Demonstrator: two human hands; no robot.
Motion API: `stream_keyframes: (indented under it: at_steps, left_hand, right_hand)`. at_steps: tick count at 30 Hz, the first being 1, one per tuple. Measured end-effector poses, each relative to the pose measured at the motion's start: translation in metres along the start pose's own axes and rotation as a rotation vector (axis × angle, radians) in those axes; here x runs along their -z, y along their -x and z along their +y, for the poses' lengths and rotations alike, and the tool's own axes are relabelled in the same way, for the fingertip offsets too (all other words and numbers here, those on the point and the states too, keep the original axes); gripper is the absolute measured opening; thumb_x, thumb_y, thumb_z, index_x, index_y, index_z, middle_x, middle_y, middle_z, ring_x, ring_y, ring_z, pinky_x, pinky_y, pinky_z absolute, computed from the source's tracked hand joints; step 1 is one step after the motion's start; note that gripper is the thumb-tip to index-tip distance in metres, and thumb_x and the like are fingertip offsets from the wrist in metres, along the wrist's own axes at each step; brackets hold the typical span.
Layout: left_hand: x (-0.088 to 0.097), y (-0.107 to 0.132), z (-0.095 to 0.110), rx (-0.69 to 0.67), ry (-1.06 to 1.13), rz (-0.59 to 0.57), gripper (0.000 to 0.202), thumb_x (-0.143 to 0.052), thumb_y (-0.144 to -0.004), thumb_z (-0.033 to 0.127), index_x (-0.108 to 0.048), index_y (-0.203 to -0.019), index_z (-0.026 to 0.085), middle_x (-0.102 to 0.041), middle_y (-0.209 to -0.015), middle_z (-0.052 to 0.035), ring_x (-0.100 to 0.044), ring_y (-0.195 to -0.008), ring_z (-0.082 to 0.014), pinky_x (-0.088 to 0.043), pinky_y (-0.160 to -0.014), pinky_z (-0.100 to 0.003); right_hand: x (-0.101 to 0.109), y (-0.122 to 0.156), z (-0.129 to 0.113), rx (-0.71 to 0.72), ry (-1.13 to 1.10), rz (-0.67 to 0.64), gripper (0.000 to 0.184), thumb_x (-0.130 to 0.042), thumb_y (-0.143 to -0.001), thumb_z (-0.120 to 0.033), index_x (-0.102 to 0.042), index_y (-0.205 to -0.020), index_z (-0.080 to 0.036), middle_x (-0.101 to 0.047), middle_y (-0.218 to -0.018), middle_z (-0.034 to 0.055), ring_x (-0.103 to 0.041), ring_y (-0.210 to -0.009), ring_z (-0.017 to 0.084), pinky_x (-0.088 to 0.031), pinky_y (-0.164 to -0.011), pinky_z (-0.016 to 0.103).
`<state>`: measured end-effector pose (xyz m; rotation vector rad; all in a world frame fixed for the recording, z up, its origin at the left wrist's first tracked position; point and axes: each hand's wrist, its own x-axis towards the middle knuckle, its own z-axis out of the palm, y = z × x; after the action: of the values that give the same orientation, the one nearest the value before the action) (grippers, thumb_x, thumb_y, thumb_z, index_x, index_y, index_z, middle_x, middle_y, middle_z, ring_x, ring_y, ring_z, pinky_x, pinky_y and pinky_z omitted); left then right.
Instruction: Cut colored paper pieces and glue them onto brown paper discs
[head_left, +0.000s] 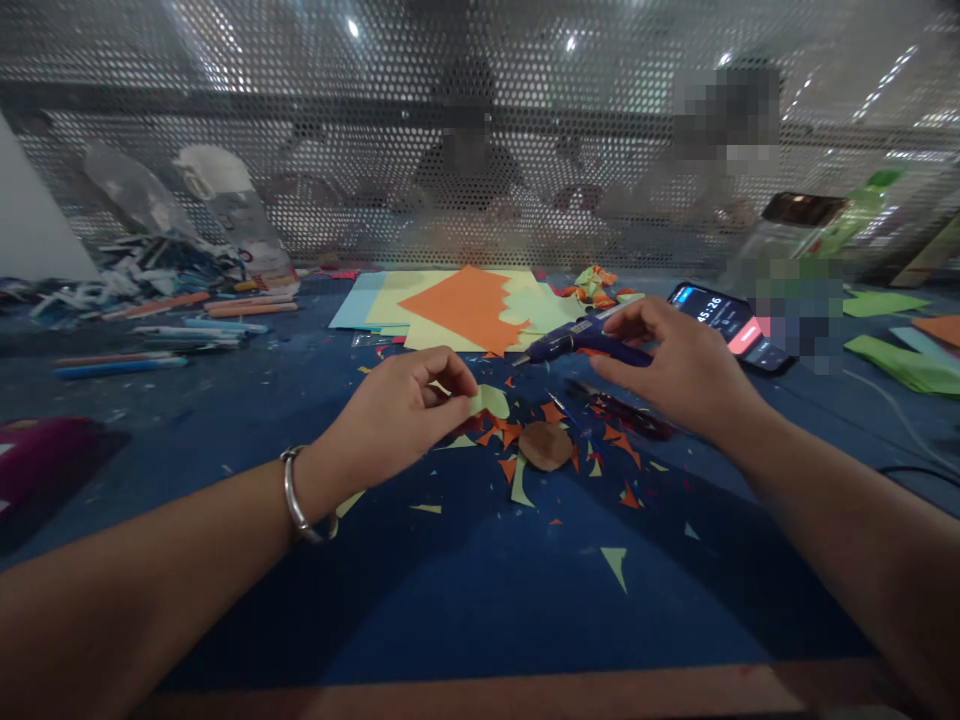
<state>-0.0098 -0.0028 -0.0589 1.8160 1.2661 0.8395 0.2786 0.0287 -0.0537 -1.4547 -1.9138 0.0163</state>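
Between thumb and forefinger, my left hand (409,410) pinches a small pale green paper piece (492,402) above the blue table. My right hand (667,365) is closed on a dark blue glue gun (574,338), whose nozzle points left toward the paper piece, apart from it. Below the two hands a round brown disc (545,446) lies among orange and green paper scraps (621,445). Scissors (630,412), partly in shadow, rest under my right hand. At the back lies an orange sheet (469,305) with a scalloped cut edge, over yellow and light blue sheets (356,300).
Behind my right hand lies a lit phone (731,325). Rolled paper sticks (251,303), a pile of white and blue bits (124,275) and a clear bottle (240,225) stand back left. A jar (795,235) is back right. A perforated metal screen (360,130) closes the far side.
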Motion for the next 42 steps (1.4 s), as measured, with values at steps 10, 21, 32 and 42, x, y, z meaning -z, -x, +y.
stream_keyframes:
  at_steps: [10,21,32,42]
  left_hand:
    - [-0.001,-0.002,0.003,-0.036,-0.026,-0.009,0.007,-0.070,-0.079,0.023,-0.066,-0.081,0.018,-0.066,-0.072,-0.0003,-0.061,-0.064,-0.0125,-0.049,-0.060,-0.026]
    - [-0.002,0.000,0.001,-0.044,-0.013,-0.054,0.003,-0.066,-0.079,0.021,-0.066,-0.082,0.019,-0.066,-0.072,0.0001,-0.061,-0.065,-0.0127,-0.048,-0.062,-0.026]
    - [-0.002,0.002,0.005,-0.048,-0.008,-0.096,0.002,-0.065,-0.080,0.020,-0.065,-0.082,0.019,-0.065,-0.071,0.0018,-0.061,-0.065,-0.0123,-0.047,-0.062,-0.025]
    - [-0.003,0.002,0.001,-0.066,-0.004,-0.095,0.004,-0.064,-0.080,0.020,-0.064,-0.085,0.020,-0.064,-0.073,0.0014,-0.059,-0.066,-0.0126,-0.047,-0.062,-0.026]
  right_hand:
    - [0.012,0.012,-0.021,0.220,0.025,0.036,0.023,-0.076,-0.078,-0.033,-0.060,-0.093,-0.026,-0.070,-0.096,0.0052,-0.067,-0.087,0.026,-0.053,-0.079,0.041]
    - [0.013,0.016,-0.026,0.325,0.100,0.033,0.019,-0.072,-0.083,-0.028,-0.057,-0.095,-0.027,-0.067,-0.097,0.0047,-0.064,-0.088,0.025,-0.052,-0.080,0.041]
    - [0.014,0.016,-0.026,0.362,0.124,0.012,0.019,-0.072,-0.084,-0.025,-0.056,-0.093,-0.027,-0.066,-0.093,0.0046,-0.061,-0.089,0.026,-0.048,-0.080,0.042]
    - [0.015,0.017,-0.027,0.375,0.112,0.006,0.014,-0.069,-0.086,-0.026,-0.057,-0.091,-0.025,-0.065,-0.092,0.0046,-0.060,-0.087,0.025,-0.048,-0.078,0.041]
